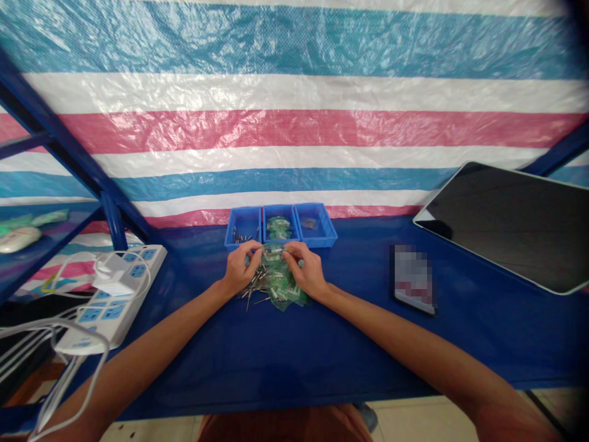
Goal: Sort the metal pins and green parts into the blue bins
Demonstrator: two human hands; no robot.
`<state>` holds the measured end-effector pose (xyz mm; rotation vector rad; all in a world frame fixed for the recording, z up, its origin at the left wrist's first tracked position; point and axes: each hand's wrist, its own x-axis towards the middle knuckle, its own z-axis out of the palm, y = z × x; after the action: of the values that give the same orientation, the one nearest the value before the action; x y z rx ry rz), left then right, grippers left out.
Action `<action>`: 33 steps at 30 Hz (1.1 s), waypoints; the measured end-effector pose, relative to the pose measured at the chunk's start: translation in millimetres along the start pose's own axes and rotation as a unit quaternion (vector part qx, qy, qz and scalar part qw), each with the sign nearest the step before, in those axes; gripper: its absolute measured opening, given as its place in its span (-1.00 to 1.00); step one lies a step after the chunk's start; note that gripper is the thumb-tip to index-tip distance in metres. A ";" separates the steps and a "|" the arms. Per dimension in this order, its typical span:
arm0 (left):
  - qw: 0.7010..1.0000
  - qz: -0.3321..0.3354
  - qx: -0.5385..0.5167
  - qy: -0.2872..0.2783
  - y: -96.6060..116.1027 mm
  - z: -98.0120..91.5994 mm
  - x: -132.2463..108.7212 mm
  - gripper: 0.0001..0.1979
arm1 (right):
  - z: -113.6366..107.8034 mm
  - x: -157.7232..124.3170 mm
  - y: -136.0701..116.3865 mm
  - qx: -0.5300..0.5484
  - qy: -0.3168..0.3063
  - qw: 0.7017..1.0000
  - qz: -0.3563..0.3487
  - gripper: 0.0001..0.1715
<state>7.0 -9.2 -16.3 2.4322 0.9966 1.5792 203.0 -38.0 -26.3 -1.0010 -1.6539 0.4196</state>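
My left hand [240,267] and my right hand [305,269] meet over a pile of small green-tinted plastic bags [281,290] and loose metal pins [252,293] on the blue table [294,356]. Both hands pinch one small clear bag [272,250] between their fingertips, held just above the pile. Behind the hands stand three small blue trays [280,224]: the left one holds metal pins, the middle one green bags, the right one a small dark item.
A white power strip [115,294] with a plugged adapter and cables lies at the left edge. A phone [413,280] lies to the right, and a large tablet [510,221] leans at far right. A striped tarp hangs behind; blue frame bars rise at left.
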 end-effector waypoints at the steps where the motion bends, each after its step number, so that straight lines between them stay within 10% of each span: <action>1: 1.000 0.005 -0.013 -0.004 0.1 -0.7 0.3 -0.83 | -1.3 0.3 -1.1 -0.003 0.000 1.000 -0.009 -0.76; 33: 0.997 0.018 0.027 -0.067 1.0 -3.5 3.8 -0.82 | -5.3 4.2 -8.9 -0.002 -0.008 0.999 -0.031 -0.59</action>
<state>5.5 -8.9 -11.3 2.5678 0.9905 1.3954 204.2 -41.0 -15.5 -0.9485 -1.6964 0.3849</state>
